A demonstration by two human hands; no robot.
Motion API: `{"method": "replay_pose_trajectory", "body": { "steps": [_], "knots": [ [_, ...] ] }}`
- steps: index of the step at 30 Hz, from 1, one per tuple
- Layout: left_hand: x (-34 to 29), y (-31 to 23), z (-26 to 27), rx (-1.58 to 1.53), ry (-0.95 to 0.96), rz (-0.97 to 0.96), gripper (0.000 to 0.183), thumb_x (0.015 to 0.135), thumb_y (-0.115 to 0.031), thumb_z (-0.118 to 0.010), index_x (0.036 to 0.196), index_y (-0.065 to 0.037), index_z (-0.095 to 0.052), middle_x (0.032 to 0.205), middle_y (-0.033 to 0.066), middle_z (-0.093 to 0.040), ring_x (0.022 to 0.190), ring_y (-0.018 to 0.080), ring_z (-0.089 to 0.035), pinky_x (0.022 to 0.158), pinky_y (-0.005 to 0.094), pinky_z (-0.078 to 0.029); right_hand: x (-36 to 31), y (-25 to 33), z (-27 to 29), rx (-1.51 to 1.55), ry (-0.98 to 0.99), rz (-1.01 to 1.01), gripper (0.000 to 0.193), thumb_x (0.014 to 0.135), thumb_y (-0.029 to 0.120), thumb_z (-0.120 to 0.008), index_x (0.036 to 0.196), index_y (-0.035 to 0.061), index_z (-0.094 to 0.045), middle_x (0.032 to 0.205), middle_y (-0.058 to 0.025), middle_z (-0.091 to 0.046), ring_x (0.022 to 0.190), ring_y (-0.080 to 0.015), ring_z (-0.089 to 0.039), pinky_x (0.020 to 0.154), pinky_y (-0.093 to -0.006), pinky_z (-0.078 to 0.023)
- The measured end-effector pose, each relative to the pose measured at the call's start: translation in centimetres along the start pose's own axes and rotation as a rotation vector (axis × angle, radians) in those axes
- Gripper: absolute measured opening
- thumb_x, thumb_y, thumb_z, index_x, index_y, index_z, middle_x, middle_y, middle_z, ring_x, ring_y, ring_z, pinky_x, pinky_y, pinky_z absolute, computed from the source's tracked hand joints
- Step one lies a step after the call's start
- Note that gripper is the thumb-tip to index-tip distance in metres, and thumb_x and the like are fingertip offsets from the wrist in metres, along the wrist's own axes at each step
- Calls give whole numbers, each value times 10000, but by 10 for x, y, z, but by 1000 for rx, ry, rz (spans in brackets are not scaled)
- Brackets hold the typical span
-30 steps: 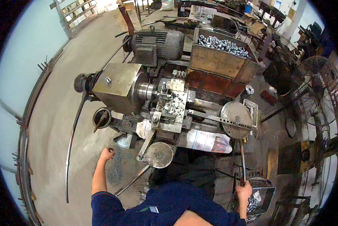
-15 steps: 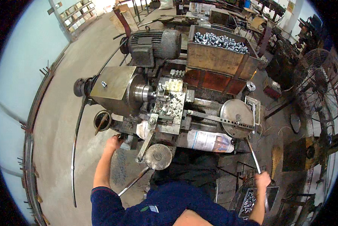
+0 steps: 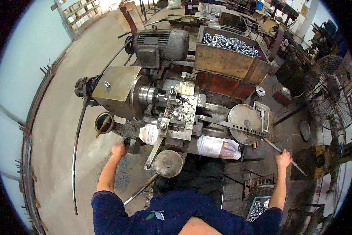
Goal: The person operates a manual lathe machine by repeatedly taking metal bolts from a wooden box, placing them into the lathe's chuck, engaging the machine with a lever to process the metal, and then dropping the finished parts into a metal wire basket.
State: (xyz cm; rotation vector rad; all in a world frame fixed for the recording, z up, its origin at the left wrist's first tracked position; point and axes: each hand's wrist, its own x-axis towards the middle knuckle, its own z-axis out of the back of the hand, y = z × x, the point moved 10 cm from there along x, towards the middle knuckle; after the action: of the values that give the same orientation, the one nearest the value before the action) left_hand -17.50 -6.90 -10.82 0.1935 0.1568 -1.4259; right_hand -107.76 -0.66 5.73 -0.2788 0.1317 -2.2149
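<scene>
My right hand is wrapped round a long metal lever that runs from the round plate on the lathe's right side. The lever slants down to the right. My left hand closes on a small dark knob at the lathe's front left; the fingers partly hide it. Between the hands, the tool carriage, dusted with metal chips, stands right of the chuck. A second round plate with its own handle sits in front of me, untouched.
Behind the lathe are a motor and a metal bin heaped with small shiny parts. A tray of similar parts lies low by my right arm. A large fan stands right. A round pot sits at left.
My right hand has swung the lever outward to the right and up. The tool carriage has shifted right, away from the chuck. My left hand stays near the same knob.
</scene>
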Motion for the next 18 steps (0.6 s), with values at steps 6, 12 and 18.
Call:
{"method": "replay_pose_trajectory", "body": {
  "steps": [6, 12, 18],
  "knots": [
    [-19, 26, 16, -246, 113, 38, 372, 730, -338, -642, 958, -49, -585, 842, 145, -637, 805, 330, -605, 703, 401, -480, -25, 159, 116, 624, -68, 413, 464, 541, 122, -623, 997, 41, -602, 1030, -183, -573, 985, -332, -522, 875, -388, -411],
    [-42, 64, 235, -320, -348, 122, 312, 780, -265, -581, 1031, -80, -600, 813, 154, -633, 767, 304, -611, 673, 389, -472, -127, 382, 294, 976, -253, 1249, 423, 515, 150, -638, 916, 21, -598, 994, -148, -580, 972, -334, -525, 862, -396, -415],
    [-138, 212, 233, -95, -650, 454, 351, 868, -346, -464, 969, -36, -596, 716, 154, -611, 705, 288, -603, 636, 403, -460, -223, 564, 318, 444, -262, 1539, 300, 511, 236, -656, 752, 56, -651, 842, -125, -596, 845, -288, -536, 793, -421, -376]
  ]
}}
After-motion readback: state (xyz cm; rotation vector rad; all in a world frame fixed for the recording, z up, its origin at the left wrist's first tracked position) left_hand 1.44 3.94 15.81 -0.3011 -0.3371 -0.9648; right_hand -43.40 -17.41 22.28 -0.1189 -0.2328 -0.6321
